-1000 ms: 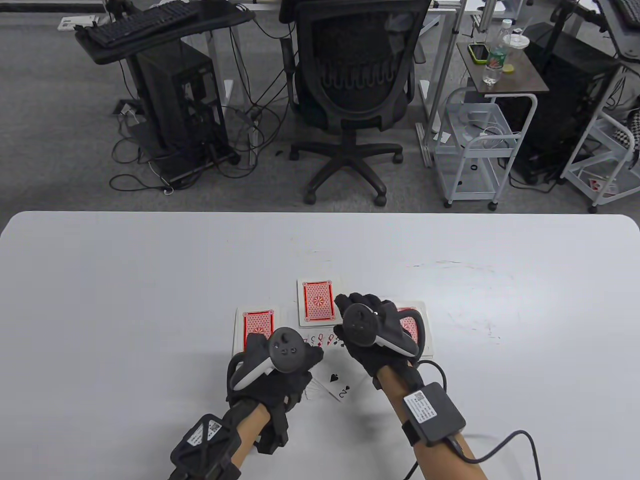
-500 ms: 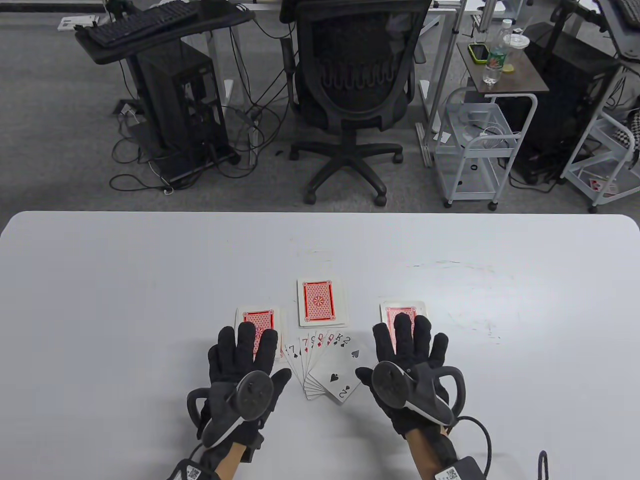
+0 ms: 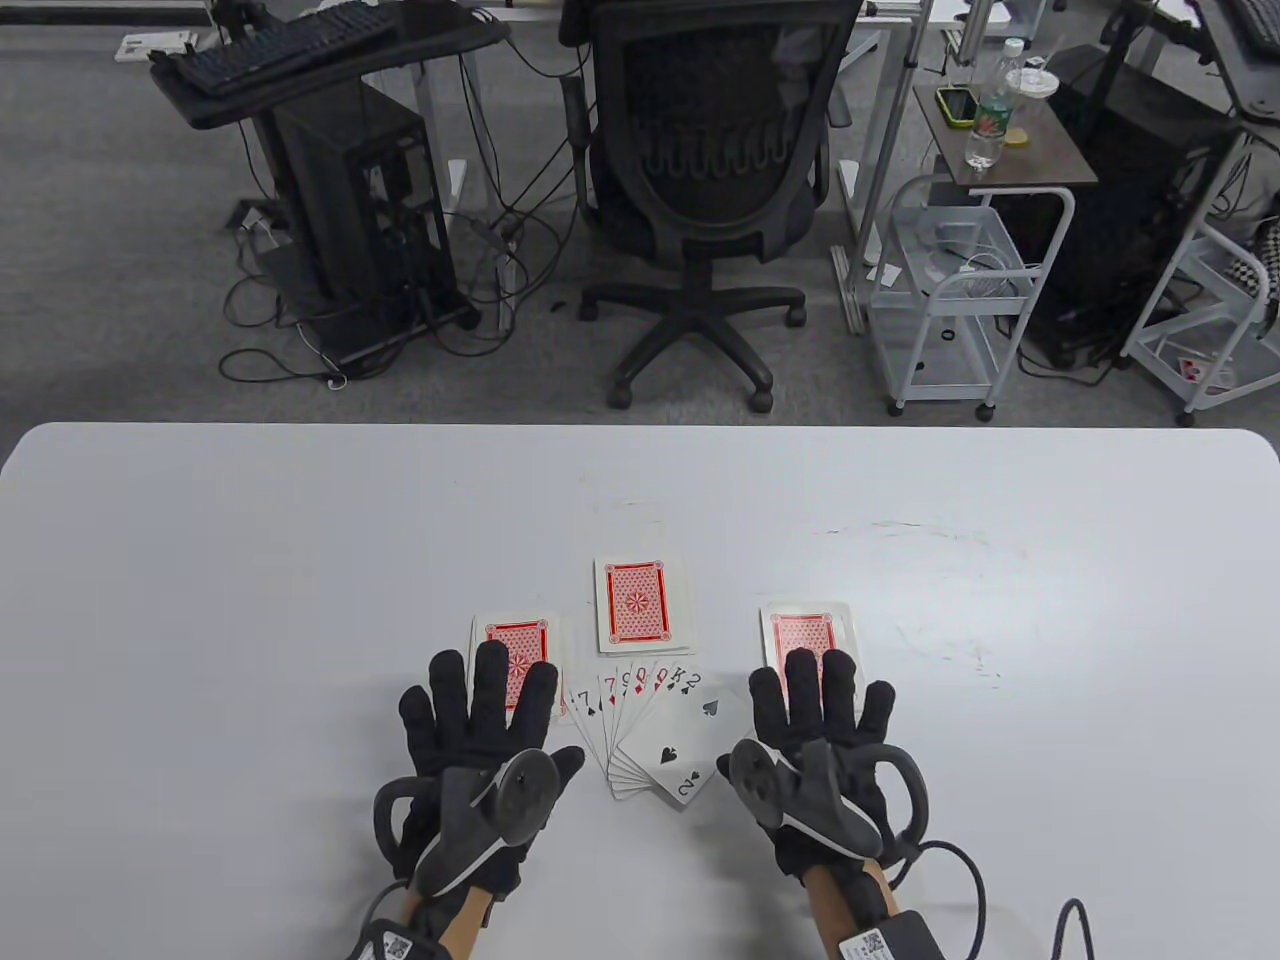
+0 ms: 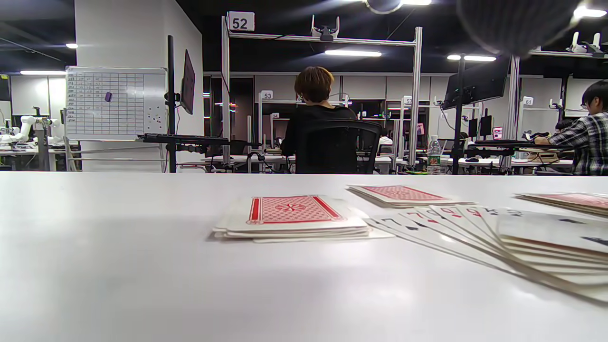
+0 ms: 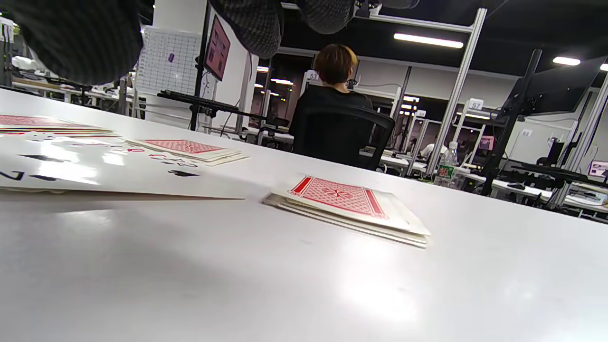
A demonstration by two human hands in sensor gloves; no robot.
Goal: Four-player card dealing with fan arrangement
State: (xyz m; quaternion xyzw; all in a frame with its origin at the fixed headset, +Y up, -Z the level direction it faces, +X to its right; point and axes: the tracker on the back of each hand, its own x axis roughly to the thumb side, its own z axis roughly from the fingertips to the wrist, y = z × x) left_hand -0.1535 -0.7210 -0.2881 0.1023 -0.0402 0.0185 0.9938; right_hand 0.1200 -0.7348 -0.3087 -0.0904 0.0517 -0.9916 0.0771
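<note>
White table [image 3: 250, 600] with four sets of playing cards near the front edge. Face-up fan of white playing cards [image 3: 650, 735] lies flat at centre front, black 2 of spades on top at its right end, then K, Q, 9, 7, 7 indices showing leftward; same fan seen low in left wrist view [image 4: 498, 232] and at left in right wrist view [image 5: 95, 175]. Three face-down red-backed stacks around it: left stack [image 3: 515, 650], just beside the fan's left end, also [image 4: 292, 218]; middle stack [image 3: 642, 602] just beyond the fan, also [image 4: 403, 194]; right stack [image 3: 808, 635] to the fan's right, apart from it, also [image 5: 349, 202]. Black-gloved left hand [image 3: 485, 735] is palm down, fingers [image 3: 492, 680] spread and released, grasping nothing; fingertips lie over the near part of the left stack, contact cannot be told. Black-gloved right hand [image 3: 815, 745] likewise palm down, fingers [image 3: 802, 685] spread and released, holding nothing, tips over the near edge of the right stack, contact unclear. Wrist views show both stacks lying flat on the table, slightly uneven edges. Black mesh office chair [image 3: 705, 170] beyond the table's far edge, white wire trolley [image 3: 950, 290] to its right.
</note>
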